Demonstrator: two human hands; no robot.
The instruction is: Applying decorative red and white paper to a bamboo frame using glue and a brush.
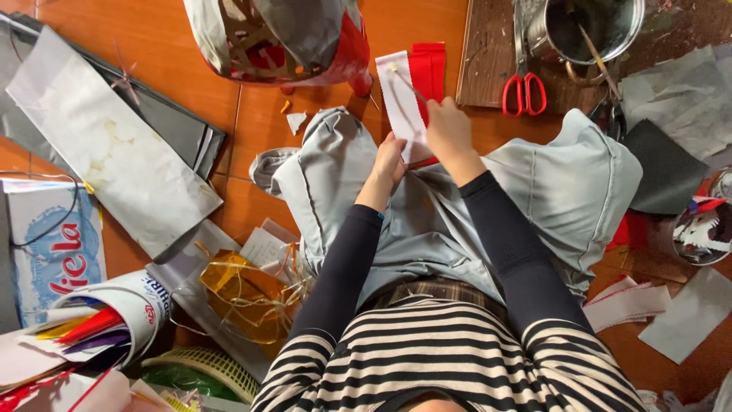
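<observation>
I sit on an orange tiled floor with my legs in grey trousers folded under me. My left hand (389, 162) presses the near end of a white paper strip (399, 95) that lies over my knee, with a red paper piece (429, 67) under and beside it. My right hand (448, 131) grips a thin stick (406, 82) whose tip rests on the strip's far end. Both forearms wear dark sleeves.
Red-handled scissors (523, 90) and a metal pot (587, 27) with a stick in it sit on a wooden board (488, 61) at upper right. A grey and red paper form (286, 38) stands ahead. Paper sheets, bags and a cup of coloured strips (107, 320) crowd the left.
</observation>
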